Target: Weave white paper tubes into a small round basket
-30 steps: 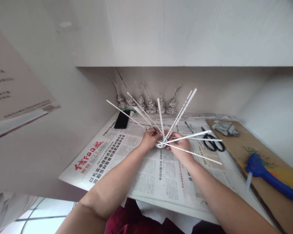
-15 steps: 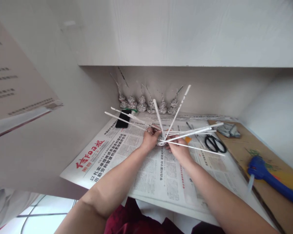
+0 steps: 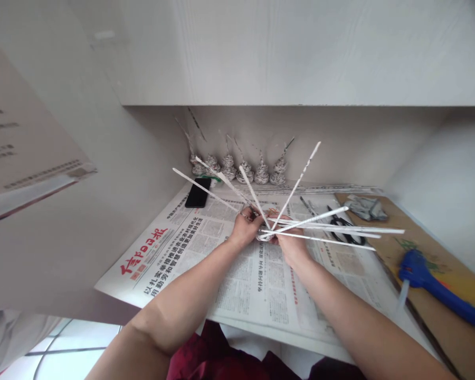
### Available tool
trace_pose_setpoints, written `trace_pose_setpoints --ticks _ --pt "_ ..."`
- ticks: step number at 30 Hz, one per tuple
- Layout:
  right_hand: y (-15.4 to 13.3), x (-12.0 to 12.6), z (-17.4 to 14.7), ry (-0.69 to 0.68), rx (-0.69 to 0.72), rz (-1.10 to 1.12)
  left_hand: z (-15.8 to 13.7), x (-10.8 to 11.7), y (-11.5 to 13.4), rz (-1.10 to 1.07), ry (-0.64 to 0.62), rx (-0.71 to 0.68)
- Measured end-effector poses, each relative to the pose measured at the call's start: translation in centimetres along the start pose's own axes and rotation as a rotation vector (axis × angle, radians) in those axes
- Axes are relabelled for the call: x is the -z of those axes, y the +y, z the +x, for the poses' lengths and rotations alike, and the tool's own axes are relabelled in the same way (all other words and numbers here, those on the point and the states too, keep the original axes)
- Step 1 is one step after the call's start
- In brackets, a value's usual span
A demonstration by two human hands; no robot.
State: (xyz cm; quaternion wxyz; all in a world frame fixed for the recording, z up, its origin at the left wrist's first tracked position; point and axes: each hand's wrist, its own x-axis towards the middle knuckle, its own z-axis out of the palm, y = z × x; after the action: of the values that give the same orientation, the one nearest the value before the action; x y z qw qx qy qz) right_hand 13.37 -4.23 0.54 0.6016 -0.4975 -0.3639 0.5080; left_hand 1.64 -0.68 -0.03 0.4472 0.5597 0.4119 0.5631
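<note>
"Where's the woven paper piece (image 3: 263, 237)?"
"Between the left hand (image 3: 244, 228) and right hand (image 3: 293, 243), both gripping it."
"And its paper sticks (image 3: 324, 215)?"
"Some slant beyond the left hand; others cross over the right."

A small piece of paper weaving (image 3: 263, 237) sits just below and right of the frame's middle, held between the left hand (image 3: 245, 227) and right hand (image 3: 293, 243). Its compact body is whitish with grey print marks, largely covered by fingers. Slim, straight paper rods (image 3: 296, 186) fan out from it: several slant toward the upper left, one leans steeply to the upper right, and others spread rightward, nearly level, some crossing near the body.
</note>
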Motion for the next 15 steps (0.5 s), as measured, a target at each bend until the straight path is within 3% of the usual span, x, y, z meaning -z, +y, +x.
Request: trace_pose_setpoints --ticks 10,15 --pt "0.4 0.4 0.7 0.021 0.008 -0.059 0.3 0.5 -0.3 0.031 -0.064 0.035" --pt "-0.3 1.2 1.3 0.017 0.005 -0.137 0.7 2.6 1.8 -0.174 -0.378 0.336"
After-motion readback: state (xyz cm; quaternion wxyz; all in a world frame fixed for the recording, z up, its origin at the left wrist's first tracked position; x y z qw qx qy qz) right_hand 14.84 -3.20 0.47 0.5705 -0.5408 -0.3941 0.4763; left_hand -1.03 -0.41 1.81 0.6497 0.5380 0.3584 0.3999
